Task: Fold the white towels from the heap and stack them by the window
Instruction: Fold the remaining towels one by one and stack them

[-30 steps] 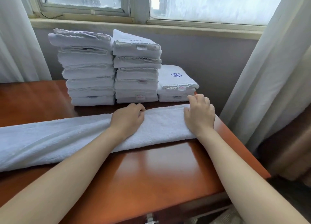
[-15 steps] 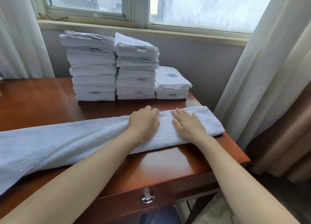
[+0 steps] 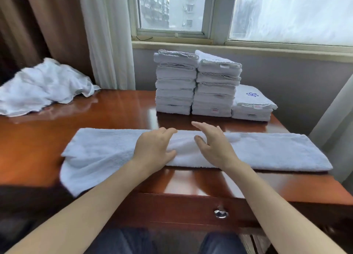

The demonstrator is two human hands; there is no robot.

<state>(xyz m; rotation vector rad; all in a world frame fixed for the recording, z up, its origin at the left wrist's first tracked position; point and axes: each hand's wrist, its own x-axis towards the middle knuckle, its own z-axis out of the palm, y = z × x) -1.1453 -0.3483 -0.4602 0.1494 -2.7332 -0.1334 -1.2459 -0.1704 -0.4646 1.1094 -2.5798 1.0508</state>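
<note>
Towel: long strip, middle of frame.
Left hand: open, pressing it smooth.
Right hand: open, holds nothing.
Stacks: upper middle.

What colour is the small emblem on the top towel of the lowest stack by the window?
Blue, or bluish purple: a small embroidered flower-like emblem on the white top towel, seen in the head view.

You've got 3 folded stacks: left stack approx. 6 towels, middle stack approx. 6, right stack 2. Plus 1 long towel, 1 heap, 1 drawer knob, 2 hands: left hand, right hand.
</note>
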